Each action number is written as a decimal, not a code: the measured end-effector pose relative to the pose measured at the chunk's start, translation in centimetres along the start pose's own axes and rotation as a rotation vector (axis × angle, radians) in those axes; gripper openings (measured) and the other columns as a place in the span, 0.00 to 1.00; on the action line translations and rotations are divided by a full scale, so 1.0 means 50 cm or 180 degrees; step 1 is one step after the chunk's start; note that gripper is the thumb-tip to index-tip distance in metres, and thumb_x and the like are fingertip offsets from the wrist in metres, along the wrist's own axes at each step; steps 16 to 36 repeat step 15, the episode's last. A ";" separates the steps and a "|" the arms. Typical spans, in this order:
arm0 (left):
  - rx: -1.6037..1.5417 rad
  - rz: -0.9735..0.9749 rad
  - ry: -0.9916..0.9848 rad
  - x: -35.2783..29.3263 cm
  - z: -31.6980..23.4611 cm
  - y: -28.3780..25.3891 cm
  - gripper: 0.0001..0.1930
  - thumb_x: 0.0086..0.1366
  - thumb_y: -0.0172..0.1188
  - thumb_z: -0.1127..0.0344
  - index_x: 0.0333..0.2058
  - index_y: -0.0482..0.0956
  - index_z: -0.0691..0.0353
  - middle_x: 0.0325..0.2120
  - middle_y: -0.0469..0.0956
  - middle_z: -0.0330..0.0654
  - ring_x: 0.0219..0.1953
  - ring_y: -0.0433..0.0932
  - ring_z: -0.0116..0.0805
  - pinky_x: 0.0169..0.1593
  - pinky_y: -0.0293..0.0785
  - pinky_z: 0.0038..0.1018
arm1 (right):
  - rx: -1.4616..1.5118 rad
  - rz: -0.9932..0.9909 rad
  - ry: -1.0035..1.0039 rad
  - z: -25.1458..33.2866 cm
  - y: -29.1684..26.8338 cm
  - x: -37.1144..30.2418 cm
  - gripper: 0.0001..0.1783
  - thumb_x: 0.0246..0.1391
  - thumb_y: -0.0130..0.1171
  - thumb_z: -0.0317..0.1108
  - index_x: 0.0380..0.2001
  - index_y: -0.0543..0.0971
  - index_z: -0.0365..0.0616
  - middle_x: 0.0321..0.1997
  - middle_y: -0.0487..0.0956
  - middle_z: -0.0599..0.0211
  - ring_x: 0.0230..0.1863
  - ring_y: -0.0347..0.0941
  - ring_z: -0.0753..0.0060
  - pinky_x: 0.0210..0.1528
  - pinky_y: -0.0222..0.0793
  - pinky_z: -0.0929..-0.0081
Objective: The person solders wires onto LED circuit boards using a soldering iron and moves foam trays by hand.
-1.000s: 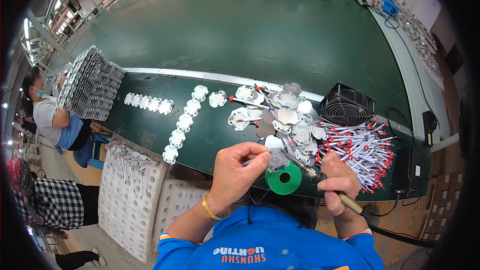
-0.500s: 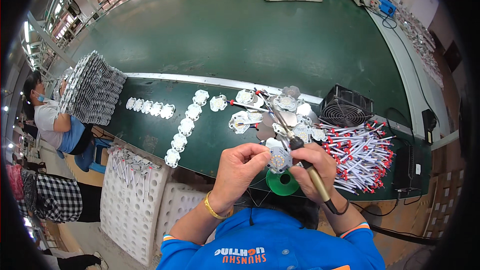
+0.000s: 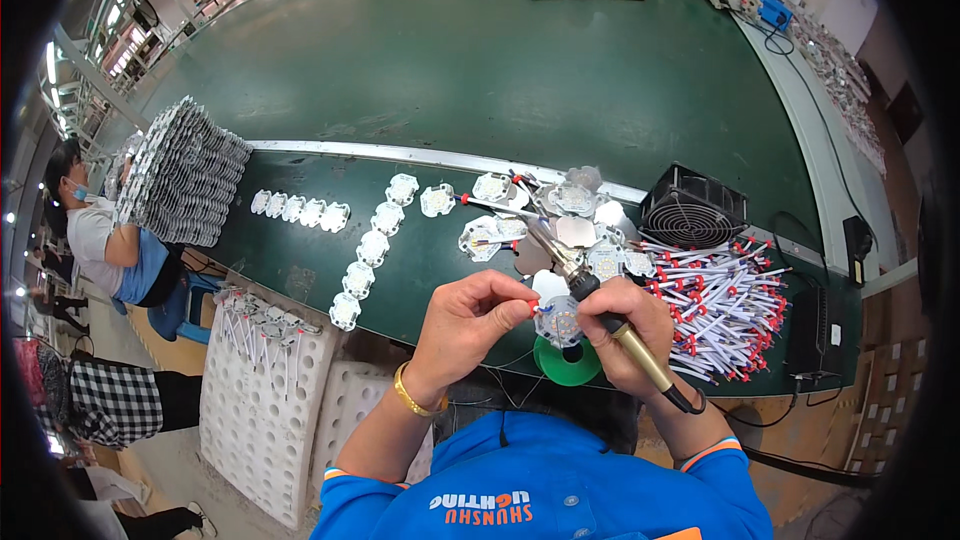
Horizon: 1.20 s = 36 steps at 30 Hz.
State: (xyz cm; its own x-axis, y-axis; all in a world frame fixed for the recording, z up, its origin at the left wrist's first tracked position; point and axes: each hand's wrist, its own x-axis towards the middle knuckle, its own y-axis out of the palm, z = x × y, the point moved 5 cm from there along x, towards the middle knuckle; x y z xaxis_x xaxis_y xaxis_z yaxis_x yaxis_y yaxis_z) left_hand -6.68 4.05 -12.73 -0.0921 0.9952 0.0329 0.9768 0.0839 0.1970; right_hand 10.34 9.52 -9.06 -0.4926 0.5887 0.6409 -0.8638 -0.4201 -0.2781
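Observation:
My left hand (image 3: 462, 328) pinches a small wire end with a red sleeve (image 3: 531, 306) between thumb and forefinger, right beside a round grey circuit board (image 3: 557, 326). A soldering iron (image 3: 643, 360) with a gold-coloured handle sits in my closed right hand (image 3: 632, 325); its metal end points up and away to the left. The board's right edge is at my right fingers, and whether they grip it too I cannot tell. Under the board lies a green spool (image 3: 566, 366). Just beyond are loose silver boards and discs (image 3: 572, 200), a few with wires on them.
White wires with red sleeves (image 3: 718, 315) are heaped at my right, below a black fan (image 3: 694, 210). Boards line up in two rows (image 3: 371, 249) on the left, near a tall stack (image 3: 185, 180). A perforated white foam tray (image 3: 262, 430) leans below. Another person (image 3: 105, 240) sits at far left.
My left hand has drawn slightly left and the red-sleeved end now shows at its fingertips. The iron and my right hand have shifted slightly.

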 end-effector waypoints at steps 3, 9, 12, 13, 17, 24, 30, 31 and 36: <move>-0.0190 0.0096 -0.0183 0.008 0.015 0.002 0.07 0.63 0.61 0.67 0.33 0.78 0.65 0.29 0.79 0.35 0.33 0.74 0.19 0.39 0.70 0.17 | 0.0201 -0.0038 0.0252 -0.006 0.007 -0.006 0.10 0.48 0.61 0.19 0.35 0.74 0.42 0.26 0.75 0.64 0.23 0.71 0.70 0.27 0.67 0.76; -0.0468 0.0566 -0.0760 0.016 0.045 0.012 0.11 0.68 0.54 0.62 0.31 0.78 0.64 0.27 0.76 0.31 0.31 0.70 0.15 0.35 0.67 0.16 | 0.0970 -0.0232 0.1033 -0.026 0.021 -0.017 0.08 0.53 0.59 0.22 0.35 0.73 0.41 0.28 0.74 0.68 0.26 0.71 0.80 0.28 0.66 0.80; -0.0193 0.0501 -0.0675 0.009 0.046 0.013 0.15 0.69 0.52 0.59 0.29 0.77 0.64 0.23 0.73 0.30 0.26 0.67 0.15 0.30 0.64 0.16 | 0.1110 -0.0307 0.1177 -0.028 0.026 -0.021 0.09 0.53 0.58 0.21 0.37 0.72 0.41 0.28 0.74 0.67 0.25 0.70 0.82 0.27 0.66 0.83; -0.0020 0.0439 -0.0557 0.005 0.044 0.011 0.17 0.69 0.51 0.57 0.28 0.76 0.64 0.20 0.70 0.30 0.23 0.65 0.17 0.26 0.62 0.17 | 0.1219 -0.0356 0.1219 -0.030 0.031 -0.023 0.09 0.53 0.58 0.21 0.37 0.72 0.41 0.28 0.74 0.66 0.25 0.70 0.82 0.27 0.67 0.82; 0.0483 0.0499 -0.0559 0.002 0.048 0.003 0.16 0.69 0.51 0.56 0.32 0.78 0.63 0.19 0.71 0.33 0.22 0.67 0.20 0.27 0.65 0.21 | 0.1329 -0.0226 0.1086 -0.027 0.045 -0.020 0.12 0.54 0.57 0.22 0.42 0.70 0.41 0.31 0.76 0.62 0.32 0.76 0.75 0.34 0.73 0.80; 0.0483 0.0499 -0.0559 0.002 0.048 0.003 0.16 0.69 0.51 0.56 0.32 0.78 0.63 0.19 0.71 0.33 0.22 0.67 0.20 0.27 0.65 0.21 | 0.1329 -0.0226 0.1086 -0.027 0.045 -0.020 0.12 0.54 0.57 0.22 0.42 0.70 0.41 0.31 0.76 0.62 0.32 0.76 0.75 0.34 0.73 0.80; 0.0483 0.0499 -0.0559 0.002 0.048 0.003 0.16 0.69 0.51 0.56 0.32 0.78 0.63 0.19 0.71 0.33 0.22 0.67 0.20 0.27 0.65 0.21 | 0.1329 -0.0226 0.1086 -0.027 0.045 -0.020 0.12 0.54 0.57 0.22 0.42 0.70 0.41 0.31 0.76 0.62 0.32 0.76 0.75 0.34 0.73 0.80; 0.0483 0.0499 -0.0559 0.002 0.048 0.003 0.16 0.69 0.51 0.56 0.32 0.78 0.63 0.19 0.71 0.33 0.22 0.67 0.20 0.27 0.65 0.21 | 0.1329 -0.0226 0.1086 -0.027 0.045 -0.020 0.12 0.54 0.57 0.22 0.42 0.70 0.41 0.31 0.76 0.62 0.32 0.76 0.75 0.34 0.73 0.80; 0.0483 0.0499 -0.0559 0.002 0.048 0.003 0.16 0.69 0.51 0.56 0.32 0.78 0.63 0.19 0.71 0.33 0.22 0.67 0.20 0.27 0.65 0.21 | 0.1329 -0.0226 0.1086 -0.027 0.045 -0.020 0.12 0.54 0.57 0.22 0.42 0.70 0.41 0.31 0.76 0.62 0.32 0.76 0.75 0.34 0.73 0.80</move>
